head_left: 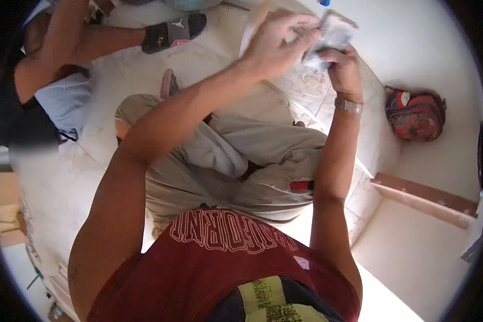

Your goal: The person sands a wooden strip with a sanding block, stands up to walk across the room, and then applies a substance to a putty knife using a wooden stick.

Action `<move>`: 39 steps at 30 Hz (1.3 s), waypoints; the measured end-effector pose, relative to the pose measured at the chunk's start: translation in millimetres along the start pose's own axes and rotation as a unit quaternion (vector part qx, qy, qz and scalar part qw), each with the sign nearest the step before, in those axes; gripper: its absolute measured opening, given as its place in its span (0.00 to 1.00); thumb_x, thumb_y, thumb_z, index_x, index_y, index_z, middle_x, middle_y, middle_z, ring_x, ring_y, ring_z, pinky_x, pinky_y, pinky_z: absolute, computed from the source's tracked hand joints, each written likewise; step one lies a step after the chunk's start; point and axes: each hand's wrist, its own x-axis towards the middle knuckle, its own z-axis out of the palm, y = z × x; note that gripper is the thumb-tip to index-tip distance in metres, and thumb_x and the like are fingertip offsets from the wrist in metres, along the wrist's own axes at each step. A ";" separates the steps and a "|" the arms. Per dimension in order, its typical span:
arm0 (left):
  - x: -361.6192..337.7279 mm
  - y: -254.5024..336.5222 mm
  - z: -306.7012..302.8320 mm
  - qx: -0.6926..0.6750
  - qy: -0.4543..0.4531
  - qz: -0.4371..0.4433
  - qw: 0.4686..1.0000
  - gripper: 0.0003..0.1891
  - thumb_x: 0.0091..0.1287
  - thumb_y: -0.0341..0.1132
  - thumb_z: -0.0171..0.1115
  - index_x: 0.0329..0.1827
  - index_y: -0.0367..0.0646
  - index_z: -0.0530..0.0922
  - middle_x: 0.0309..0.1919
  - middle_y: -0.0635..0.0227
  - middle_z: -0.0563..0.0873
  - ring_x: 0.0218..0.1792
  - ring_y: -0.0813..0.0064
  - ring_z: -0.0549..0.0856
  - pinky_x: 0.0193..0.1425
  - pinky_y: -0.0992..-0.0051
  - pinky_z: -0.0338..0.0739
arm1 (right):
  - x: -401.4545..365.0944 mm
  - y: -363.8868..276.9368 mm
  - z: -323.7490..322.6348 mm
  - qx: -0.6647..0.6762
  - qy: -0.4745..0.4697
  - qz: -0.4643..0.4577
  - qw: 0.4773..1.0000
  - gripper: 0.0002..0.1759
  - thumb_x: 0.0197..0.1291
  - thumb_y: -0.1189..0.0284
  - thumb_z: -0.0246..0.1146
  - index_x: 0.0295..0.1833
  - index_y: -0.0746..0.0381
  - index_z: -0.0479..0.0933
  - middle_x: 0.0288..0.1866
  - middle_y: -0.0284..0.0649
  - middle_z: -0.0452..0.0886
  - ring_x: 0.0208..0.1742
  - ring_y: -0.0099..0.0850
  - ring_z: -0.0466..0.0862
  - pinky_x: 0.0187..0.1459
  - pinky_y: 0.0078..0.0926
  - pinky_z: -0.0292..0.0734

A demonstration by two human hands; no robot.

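A small grey-white object [338, 30], smeared by motion, is held up at the top, right of centre; what it is cannot be made out. My right hand [344, 70], with a metal watch on its wrist, grips it from below, the thumb across its lower edge. From the left, my left hand [284, 40] reaches over with bent fingers closed at the object's left edge. Its fingertips are partly blurred. Both forearms stretch out above my crossed legs [273, 139] in grey-beige trousers.
Another person's leg with a dark sandal [174, 33] extends in from the upper left. A red and black backpack [417, 115] rests against the white surface at right, above a long brown board [424, 199]. Dusty tiles [112, 102] cover the floor.
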 end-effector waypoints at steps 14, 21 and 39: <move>-8.0 -133.6 -128.6 -0.126 -0.052 -0.183 0.974 0.15 0.68 0.35 0.74 0.53 0.37 0.85 0.42 0.68 0.91 0.43 0.77 0.88 0.52 0.72 0.83 | 21.8 16.5 -1.6 0.130 0.223 0.024 0.966 0.33 0.50 0.86 0.56 0.67 0.71 0.66 0.66 0.63 0.76 0.68 0.59 0.76 0.74 0.57 0.69; -10.1 -100.6 -143.6 0.034 -0.115 -0.163 0.979 0.16 0.60 0.33 0.78 0.48 0.33 0.87 0.40 0.59 0.92 0.41 0.73 0.89 0.48 0.73 0.83 | 21.8 28.2 8.2 0.079 0.218 0.055 0.971 0.32 0.52 0.82 0.55 0.66 0.72 0.66 0.62 0.60 0.78 0.64 0.57 0.79 0.69 0.53 0.73; -21.5 -143.4 -143.2 0.150 -0.169 -0.138 0.964 0.20 0.65 0.38 0.75 0.57 0.37 0.85 0.41 0.60 0.92 0.42 0.72 0.89 0.49 0.70 0.84 | 20.5 29.5 19.2 0.004 0.192 0.040 0.981 0.35 0.50 0.82 0.56 0.68 0.77 0.64 0.61 0.61 0.78 0.60 0.52 0.82 0.66 0.48 0.78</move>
